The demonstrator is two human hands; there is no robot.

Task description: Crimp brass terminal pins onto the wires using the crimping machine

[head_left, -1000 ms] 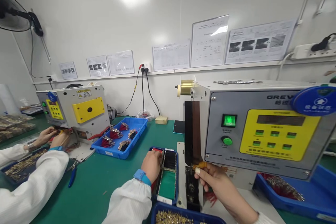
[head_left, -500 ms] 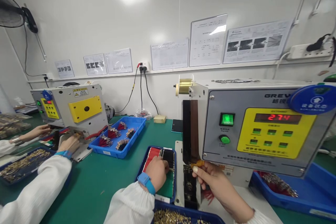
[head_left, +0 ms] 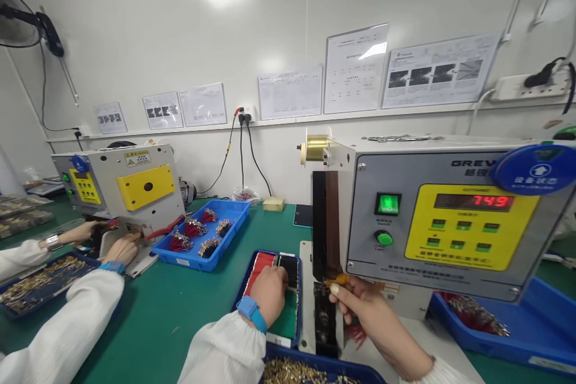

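Here, green bench [head_left: 180, 306], pale wall [head_left: 270, 24] — left hand [head_left: 269, 297] half-curled, hold unclear; right hand [head_left: 366, 309] pinching orange piece [head_left: 341, 279].

Two machines show, one above the right fingers [head_left: 341, 295], one well left of the left fingers [head_left: 282, 276]. Five wire bundles, three red and two black, fill a blue tray [head_left: 231, 236] beyond and left of the left fingers. Six sheets hang beyond both; six green buttons sit above the right fingers.
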